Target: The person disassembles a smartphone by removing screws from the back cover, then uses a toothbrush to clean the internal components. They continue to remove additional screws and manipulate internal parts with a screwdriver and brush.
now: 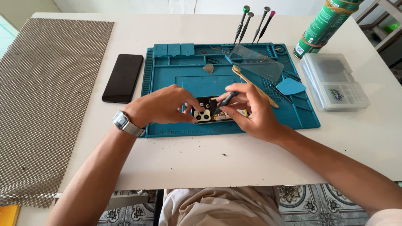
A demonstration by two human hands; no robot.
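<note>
Pinching a small screwdriver (pixel 226 99), the right hand (pixel 251 113) is angling its tip down-left into the opened phone (pixel 211 114). The left hand (pixel 161 106) is pressing fingertips on the phone's camera end, just beside that tip.

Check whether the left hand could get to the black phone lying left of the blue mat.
Probably yes: the left hand, resting on the opened phone, has only bare white table between it and the black phone.
</note>
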